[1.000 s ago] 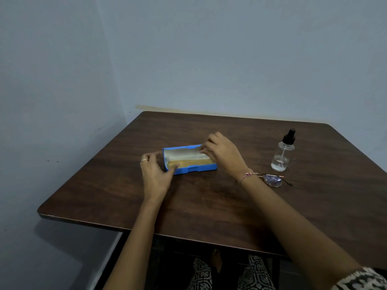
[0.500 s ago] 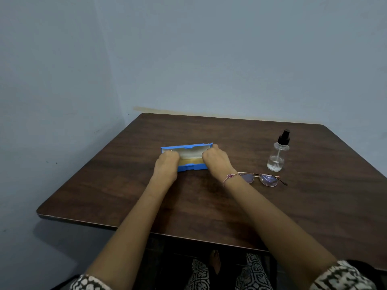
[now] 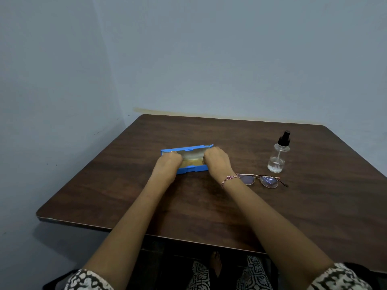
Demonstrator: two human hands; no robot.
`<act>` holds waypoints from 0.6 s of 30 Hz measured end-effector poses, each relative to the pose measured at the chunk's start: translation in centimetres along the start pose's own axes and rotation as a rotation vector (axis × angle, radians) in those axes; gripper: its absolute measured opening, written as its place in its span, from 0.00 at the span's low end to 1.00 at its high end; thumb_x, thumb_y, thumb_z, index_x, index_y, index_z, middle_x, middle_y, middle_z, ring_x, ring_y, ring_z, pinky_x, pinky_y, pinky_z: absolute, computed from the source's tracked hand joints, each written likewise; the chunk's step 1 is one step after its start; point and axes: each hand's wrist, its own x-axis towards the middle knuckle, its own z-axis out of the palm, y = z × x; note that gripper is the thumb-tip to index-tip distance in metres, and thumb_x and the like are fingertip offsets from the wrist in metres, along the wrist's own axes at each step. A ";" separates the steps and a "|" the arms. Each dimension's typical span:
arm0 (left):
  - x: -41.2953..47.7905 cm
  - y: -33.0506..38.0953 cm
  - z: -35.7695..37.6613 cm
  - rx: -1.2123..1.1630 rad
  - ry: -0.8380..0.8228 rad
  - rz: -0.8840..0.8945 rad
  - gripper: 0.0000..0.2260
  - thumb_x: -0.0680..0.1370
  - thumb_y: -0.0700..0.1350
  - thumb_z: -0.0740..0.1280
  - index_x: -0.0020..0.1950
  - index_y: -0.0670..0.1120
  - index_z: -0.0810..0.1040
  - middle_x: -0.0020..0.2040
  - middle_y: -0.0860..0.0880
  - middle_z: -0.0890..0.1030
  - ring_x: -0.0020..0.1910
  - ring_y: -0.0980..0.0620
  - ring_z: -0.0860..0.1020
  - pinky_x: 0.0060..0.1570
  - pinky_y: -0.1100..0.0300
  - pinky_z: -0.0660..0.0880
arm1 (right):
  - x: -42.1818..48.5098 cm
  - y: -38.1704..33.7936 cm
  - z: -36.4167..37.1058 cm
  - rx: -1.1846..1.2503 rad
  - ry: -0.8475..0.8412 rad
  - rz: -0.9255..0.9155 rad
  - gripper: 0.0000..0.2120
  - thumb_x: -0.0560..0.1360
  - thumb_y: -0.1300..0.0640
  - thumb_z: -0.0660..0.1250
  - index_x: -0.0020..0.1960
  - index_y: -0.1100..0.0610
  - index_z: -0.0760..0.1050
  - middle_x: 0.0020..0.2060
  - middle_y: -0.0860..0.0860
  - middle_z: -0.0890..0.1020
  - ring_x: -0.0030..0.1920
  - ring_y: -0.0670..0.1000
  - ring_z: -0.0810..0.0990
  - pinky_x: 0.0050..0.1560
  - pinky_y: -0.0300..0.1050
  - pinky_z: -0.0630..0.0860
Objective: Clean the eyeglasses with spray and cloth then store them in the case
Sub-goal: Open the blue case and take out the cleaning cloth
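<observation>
Head view. The blue case [image 3: 191, 168] lies open on the table [image 3: 314, 206], lid raised on its far side, and serves as the reference for all positions. The left hand [image 3: 168, 164] covers the case's left end and the right hand [image 3: 217, 163] its right end. A yellowish cloth [image 3: 192, 163] shows in the tray between them.

One second earlier the hands sat at the outside of the case, fingers spread on its lid and front wall. Now both have closed in over the tray with knuckles up and fingers bent down into it. The fingertips are hidden behind the backs of the hands. It cannot be told whether they pinch the cloth, press the tray, or only rest there.

The eyeglasses [image 3: 259, 181] lie well to the right of the case and slightly nearer the person, just beyond the right wrist. The spray bottle [image 3: 277, 158] stands upright farther right of the case, just behind the eyeglasses. Neither is touched.

Judgement: the case is open and the hands are probably going for the cloth. Spraying, wiping and storing are not yet begun.
</observation>
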 end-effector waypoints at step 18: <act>-2.8 0.3 -0.6 0.012 0.608 0.128 0.10 0.62 0.37 0.76 0.32 0.46 0.76 0.29 0.49 0.74 0.25 0.50 0.74 0.19 0.63 0.59 | -2.1 3.7 0.6 0.327 0.569 -0.192 0.03 0.73 0.59 0.70 0.44 0.60 0.80 0.39 0.53 0.78 0.41 0.52 0.78 0.33 0.43 0.74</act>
